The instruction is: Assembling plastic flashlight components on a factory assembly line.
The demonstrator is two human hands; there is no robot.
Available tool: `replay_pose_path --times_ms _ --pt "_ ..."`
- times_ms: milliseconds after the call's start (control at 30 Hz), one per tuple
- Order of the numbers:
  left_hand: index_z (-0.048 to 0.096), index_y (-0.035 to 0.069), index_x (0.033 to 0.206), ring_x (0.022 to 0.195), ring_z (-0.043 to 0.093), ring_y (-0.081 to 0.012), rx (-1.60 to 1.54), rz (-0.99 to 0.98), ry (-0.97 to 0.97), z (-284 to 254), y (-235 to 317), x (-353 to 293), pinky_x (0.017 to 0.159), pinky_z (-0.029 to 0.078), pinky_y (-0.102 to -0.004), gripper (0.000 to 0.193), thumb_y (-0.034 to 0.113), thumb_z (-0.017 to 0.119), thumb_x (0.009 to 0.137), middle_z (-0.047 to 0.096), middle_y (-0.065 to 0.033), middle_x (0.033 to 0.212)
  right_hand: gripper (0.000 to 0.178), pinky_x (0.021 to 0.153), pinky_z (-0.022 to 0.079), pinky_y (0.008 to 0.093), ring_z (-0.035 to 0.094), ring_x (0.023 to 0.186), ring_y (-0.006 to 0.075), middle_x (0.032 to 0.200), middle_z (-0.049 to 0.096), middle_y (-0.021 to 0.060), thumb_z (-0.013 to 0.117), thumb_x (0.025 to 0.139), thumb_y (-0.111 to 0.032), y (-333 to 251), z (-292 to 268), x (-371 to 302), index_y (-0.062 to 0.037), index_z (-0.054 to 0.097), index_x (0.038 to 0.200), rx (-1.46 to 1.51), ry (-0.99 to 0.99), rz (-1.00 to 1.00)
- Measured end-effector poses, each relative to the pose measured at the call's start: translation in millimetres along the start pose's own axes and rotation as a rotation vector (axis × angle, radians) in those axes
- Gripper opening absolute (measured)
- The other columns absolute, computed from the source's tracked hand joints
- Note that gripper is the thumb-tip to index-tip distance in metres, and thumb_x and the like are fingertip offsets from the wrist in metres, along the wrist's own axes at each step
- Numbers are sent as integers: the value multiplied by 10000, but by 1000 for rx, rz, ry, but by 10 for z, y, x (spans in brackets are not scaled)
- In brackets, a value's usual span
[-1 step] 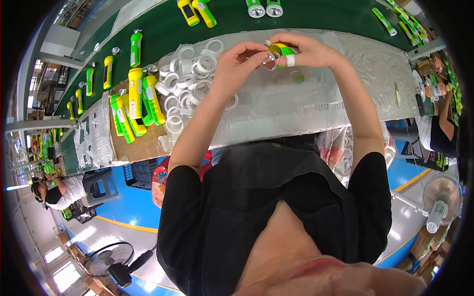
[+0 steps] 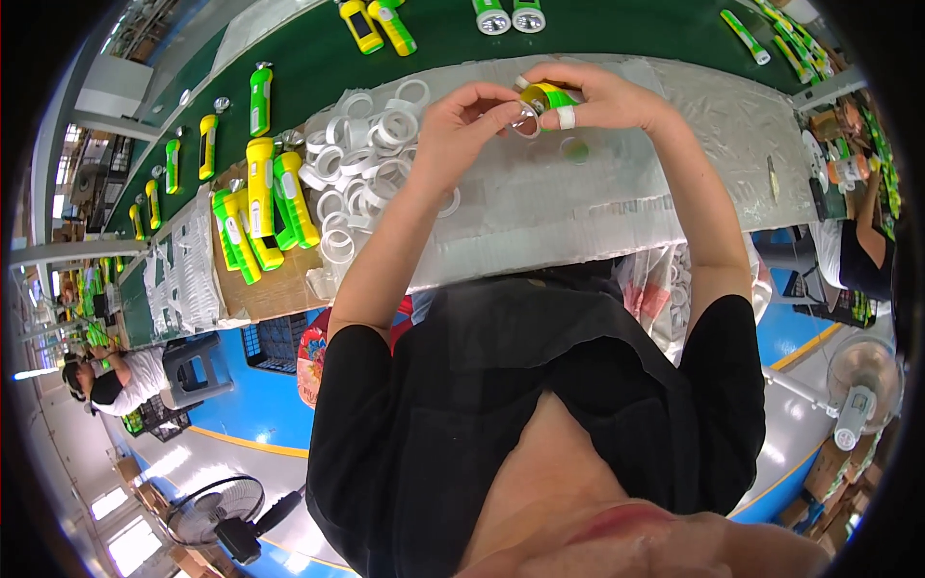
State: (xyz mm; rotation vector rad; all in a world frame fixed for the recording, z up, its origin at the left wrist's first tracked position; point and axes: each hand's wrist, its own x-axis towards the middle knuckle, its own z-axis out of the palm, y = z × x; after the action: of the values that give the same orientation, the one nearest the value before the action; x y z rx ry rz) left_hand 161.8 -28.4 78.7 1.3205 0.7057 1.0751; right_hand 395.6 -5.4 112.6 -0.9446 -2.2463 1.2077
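Above the far part of the table, my right hand wraps round a yellow and green flashlight body; one finger and the thumb wear white bands. Just to its left, my left hand pinches a shiny silver reflector at the flashlight's open end. Whether the reflector touches the body cannot be made out. Below my right hand, a small clear round lens lies on the plastic-covered work surface. Left of my left hand spreads a pile of white plastic rings.
Several yellow and green flashlights lie on cardboard at the left. More stand along the green tabletop, with two white-headed ones at the far edge. A thin tool lies at right. Fans and co-workers are around.
My hands keep their hold on the flashlight and reflector. The reflector looks slightly turned, showing more of its round rim. The surroundings shift slightly in the picture.
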Motion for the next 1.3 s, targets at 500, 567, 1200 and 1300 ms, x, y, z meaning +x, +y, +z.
replay_pose_path --times_ms 500,567,1200,1300 --pt "649 -17 904 733 636 -108 148 -104 -147 1225 -851 -34 647 516 -237 112 69 699 852 680 -66 867 597 1087 359 435 465 1274 297 1369 523 52 688 732 -19 580 39 -1583 -181 554 1290 -776 381 -16" --pt "647 -14 898 722 632 -113 218 -60 -191 1273 -929 -108 636 509 -235 109 65 701 845 667 -69 854 537 1073 376 433 466 1276 307 1357 532 84 670 765 -37 691 12 -1853 -155 565 1278 -640 492 -5" --pt "624 17 880 707 630 -137 411 190 -320 1508 -948 -233 603 512 -242 95 44 695 823 624 -98 1091 361 854 496 492 617 1004 395 1075 627 225 494 903 -337 2136 -870 -3653 -59 624 1093 -1083 915 1202" --pt "613 20 893 694 630 -136 424 202 -376 1495 -942 -214 599 508 -240 103 49 688 829 634 -112 1148 344 788 507 459 646 915 347 982 649 197 505 908 -296 1956 -569 -3561 -31 578 1115 -963 1044 1023"
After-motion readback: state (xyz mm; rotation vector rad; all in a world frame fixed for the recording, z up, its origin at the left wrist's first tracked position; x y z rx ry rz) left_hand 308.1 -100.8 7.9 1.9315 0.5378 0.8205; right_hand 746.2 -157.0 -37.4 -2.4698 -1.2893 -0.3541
